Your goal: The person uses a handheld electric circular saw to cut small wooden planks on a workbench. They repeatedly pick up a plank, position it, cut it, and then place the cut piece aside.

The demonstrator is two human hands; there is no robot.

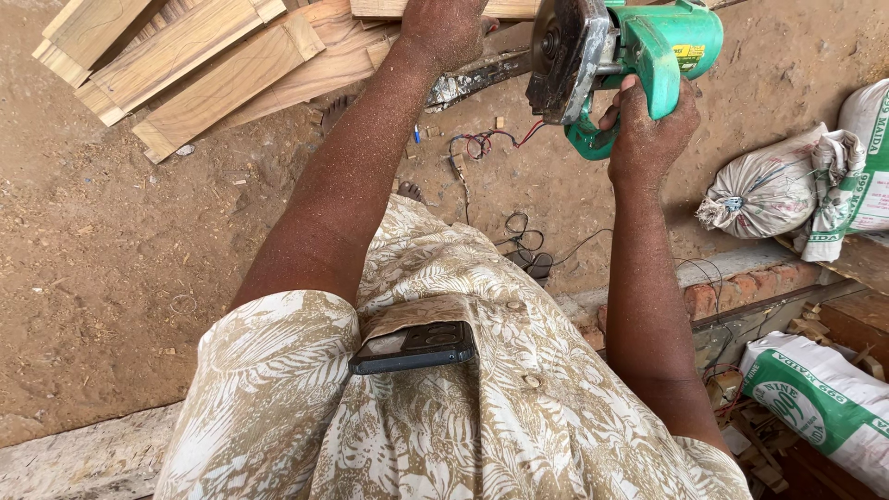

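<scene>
My right hand (648,130) grips the handle of a green hand-held circular saw (630,56), held up at the top of the view with its dark round blade guard facing left. My left hand (443,28) rests on a pale wooden board (407,7) at the top edge, just left of the saw. Both arms are dusted with sawdust. A dark phone (414,348) sticks out of the breast pocket of my leaf-patterned shirt (444,417).
Several wooden planks (194,65) lie stacked at the top left on the sawdust-covered dirt floor (111,259). Loose wires (482,143) trail on the ground. Tied white sacks (769,190) and a green-and-white sack (815,398) sit at right by a brick ledge (732,292).
</scene>
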